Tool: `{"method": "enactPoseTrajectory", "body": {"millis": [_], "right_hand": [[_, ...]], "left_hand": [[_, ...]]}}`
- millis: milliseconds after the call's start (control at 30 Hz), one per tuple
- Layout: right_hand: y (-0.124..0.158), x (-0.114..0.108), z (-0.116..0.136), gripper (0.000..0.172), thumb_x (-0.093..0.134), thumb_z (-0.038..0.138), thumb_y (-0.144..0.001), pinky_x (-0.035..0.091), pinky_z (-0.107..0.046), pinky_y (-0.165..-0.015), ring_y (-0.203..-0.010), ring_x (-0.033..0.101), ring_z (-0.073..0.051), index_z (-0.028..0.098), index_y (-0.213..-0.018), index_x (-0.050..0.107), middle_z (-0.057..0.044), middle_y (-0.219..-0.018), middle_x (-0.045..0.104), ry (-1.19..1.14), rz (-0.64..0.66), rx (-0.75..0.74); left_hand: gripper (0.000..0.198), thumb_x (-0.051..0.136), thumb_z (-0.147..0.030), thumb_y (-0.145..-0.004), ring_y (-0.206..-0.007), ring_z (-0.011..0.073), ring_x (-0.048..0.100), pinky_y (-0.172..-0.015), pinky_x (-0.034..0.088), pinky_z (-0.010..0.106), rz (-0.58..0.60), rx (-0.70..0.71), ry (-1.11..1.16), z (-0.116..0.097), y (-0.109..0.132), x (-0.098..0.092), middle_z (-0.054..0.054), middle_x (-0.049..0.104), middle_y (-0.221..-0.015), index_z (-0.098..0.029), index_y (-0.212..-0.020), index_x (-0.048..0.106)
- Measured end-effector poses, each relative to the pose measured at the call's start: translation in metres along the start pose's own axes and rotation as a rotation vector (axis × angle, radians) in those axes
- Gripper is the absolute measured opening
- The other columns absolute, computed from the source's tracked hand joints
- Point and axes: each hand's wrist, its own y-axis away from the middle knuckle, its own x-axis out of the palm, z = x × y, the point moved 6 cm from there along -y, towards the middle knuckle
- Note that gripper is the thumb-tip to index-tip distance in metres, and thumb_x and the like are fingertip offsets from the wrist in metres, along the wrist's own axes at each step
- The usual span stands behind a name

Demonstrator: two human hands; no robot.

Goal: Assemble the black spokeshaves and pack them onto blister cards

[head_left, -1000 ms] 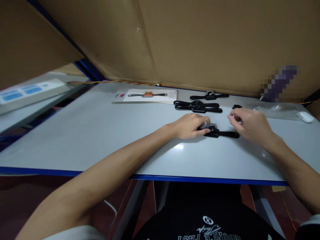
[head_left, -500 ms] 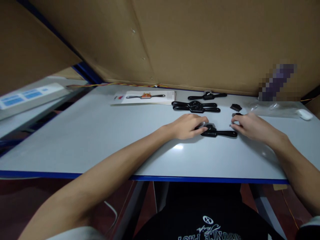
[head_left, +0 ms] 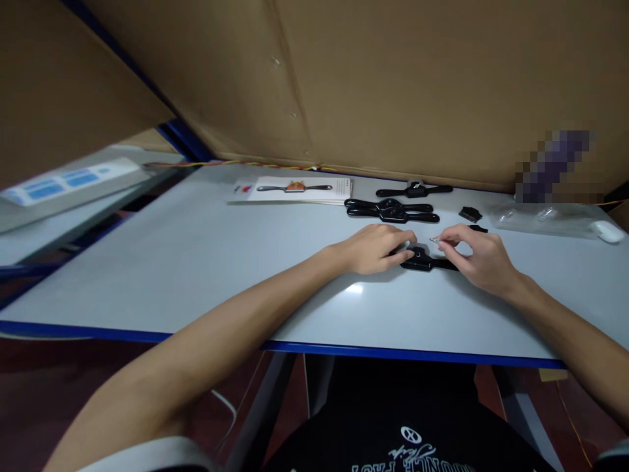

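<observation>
A person's bare left arm point(head_left: 236, 313) stretches from lower left past centre, left hand point(head_left: 374, 250) palm down; right of centre, the right hand point(head_left: 485, 259) pinches thumb towards forefinger.

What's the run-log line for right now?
left hand: grips black handled tool on table | right hand: pinches small metal piece near tool | beyond: similar black tools, printed card
</observation>
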Motion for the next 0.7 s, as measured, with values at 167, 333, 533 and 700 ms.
{"method": "enactPoseTrajectory", "body": {"millis": [167, 333, 533, 700], "right_hand": [[0.001, 0.008, 0.012, 0.019, 0.058, 0.020, -0.097, 0.060, -0.033, -0.071, -0.075, 0.073, -0.017, 0.025, -0.110, 0.071, -0.002, -0.091, 0.079, -0.040, -0.064, -0.036], [-0.001, 0.010, 0.016, 0.021, 0.060, 0.017, -0.096, 0.062, -0.037, -0.073, -0.079, 0.075, -0.019, 0.027, -0.103, 0.077, -0.003, -0.095, 0.080, -0.101, -0.091, -0.081], [0.000, -0.003, 0.017, 0.013, 0.066, 0.018, -0.089, 0.062, -0.042, -0.070, -0.074, 0.076, -0.023, 0.028, -0.082, 0.072, -0.002, -0.083, 0.080, -0.111, -0.260, -0.043], [0.000, 0.004, 0.018, 0.016, 0.061, 0.016, -0.089, 0.062, -0.039, -0.070, -0.075, 0.077, -0.022, 0.027, -0.083, 0.070, -0.002, -0.083, 0.080, -0.037, -0.192, -0.061]], "left_hand": [[0.042, 0.035, -0.041, -0.102, -0.080, 0.0240, 0.065, -0.069, 0.043, 0.034, -0.006, -0.006, -0.019, 0.000, 0.000, 0.000, 0.010, 0.071, -0.091, -0.015, -0.118, 0.064], [0.043, 0.035, -0.041, -0.102, -0.080, 0.0239, 0.065, -0.070, 0.044, 0.034, -0.004, -0.003, 0.003, 0.000, 0.000, 0.001, 0.010, 0.072, -0.093, -0.015, -0.120, 0.063], [0.042, 0.035, -0.040, -0.101, -0.078, 0.0235, 0.064, -0.069, 0.044, 0.034, -0.010, 0.000, 0.007, 0.000, 0.000, 0.000, 0.010, 0.071, -0.091, -0.015, -0.117, 0.065], [0.042, 0.035, -0.040, -0.101, -0.079, 0.0240, 0.065, -0.069, 0.044, 0.034, -0.005, 0.001, 0.007, 0.000, 0.000, -0.001, 0.010, 0.071, -0.092, -0.015, -0.117, 0.064]]}}
